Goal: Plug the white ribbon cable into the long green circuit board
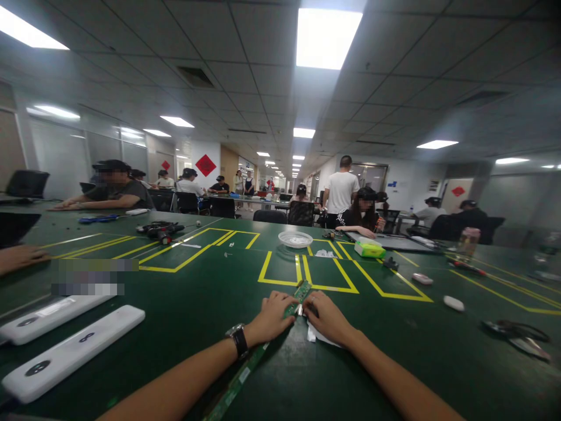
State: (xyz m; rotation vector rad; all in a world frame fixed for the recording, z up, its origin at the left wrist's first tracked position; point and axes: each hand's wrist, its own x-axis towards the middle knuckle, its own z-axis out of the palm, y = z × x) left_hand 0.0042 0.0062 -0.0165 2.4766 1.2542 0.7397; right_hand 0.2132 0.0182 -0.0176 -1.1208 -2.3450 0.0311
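Note:
A long, narrow green circuit board (243, 374) runs slantwise from the lower edge up between my hands. My left hand (272, 316), below a wristwatch, has its fingers closed around the board near its far end. Beside it, the fingers of my right hand (326, 318) are curled in at the board's edge. A small shiny, silvery piece (300, 310) shows between the two hands; what my right fingertips grip is partly hidden. White paper or tissue (312, 333) lies beneath my right hand.
Two white power strips (83, 345) lie to the left. Ahead are a clear plastic dish (295, 239) and a green-yellow pack (369, 248). Black cables (517, 333) and a white oval object (453, 303) lie to the right. A co-worker's hand (21, 257) rests at left.

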